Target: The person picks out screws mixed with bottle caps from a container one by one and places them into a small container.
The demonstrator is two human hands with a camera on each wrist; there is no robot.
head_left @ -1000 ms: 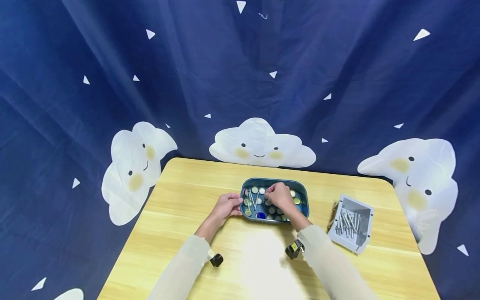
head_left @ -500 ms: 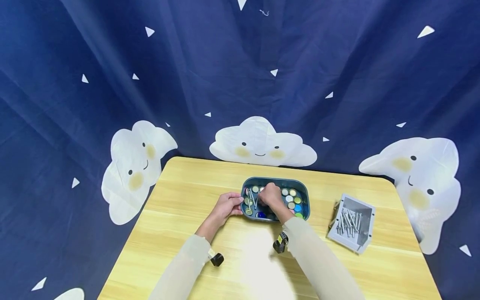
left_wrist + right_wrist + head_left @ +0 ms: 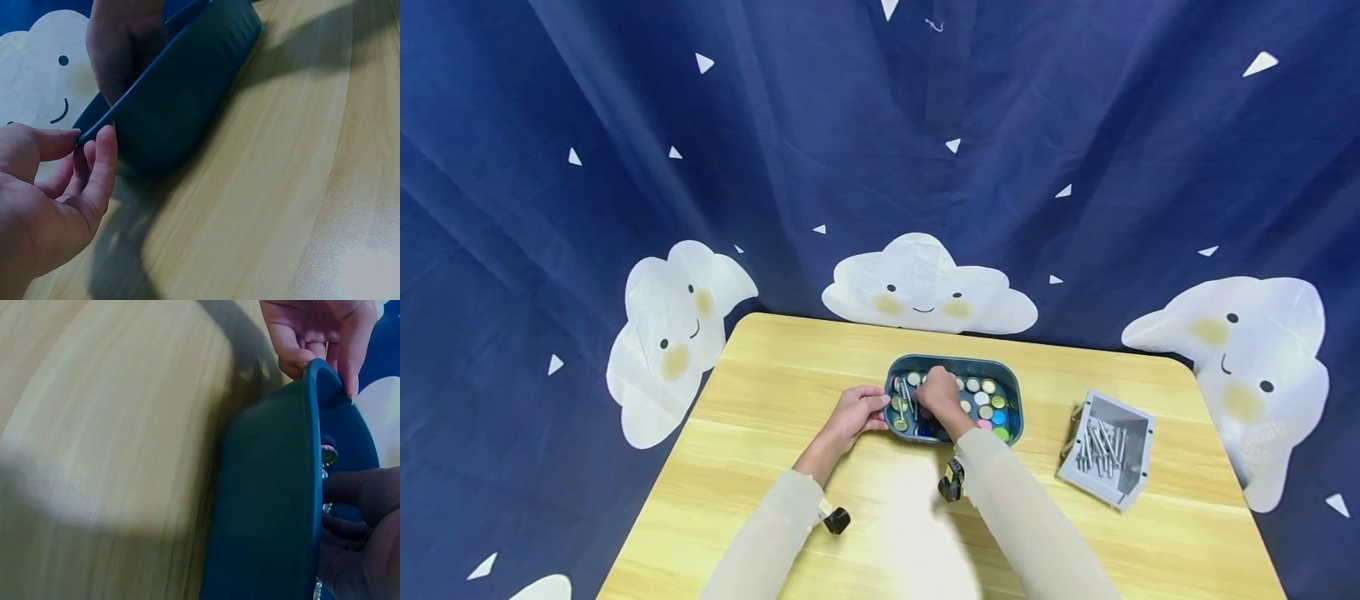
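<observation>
A dark blue rounded box (image 3: 970, 362) holds bottle caps (image 3: 982, 399) of several colours and some silver bolts (image 3: 906, 395) at its left end. My left hand (image 3: 855, 414) pinches the box's left rim between thumb and fingers, as the left wrist view also shows. My right hand (image 3: 942, 392) reaches down inside the box, right of the bolts. In the right wrist view, the right hand's fingers (image 3: 350, 487) are bent close to silvery metal and a crimped cap (image 3: 329, 454). The box wall hides the fingertips, so whether they grip anything is unclear.
A light grey bin (image 3: 1138, 433) with several silver bolts (image 3: 1103, 448) stands to the right of the box. Both sit on a wooden table (image 3: 805, 358). Behind the table hangs a dark blue curtain (image 3: 880, 183) printed with clouds.
The right hand has moved left and lower within the box over the last second, uncovering caps at its right end. The left hand keeps its hold on the rim.
</observation>
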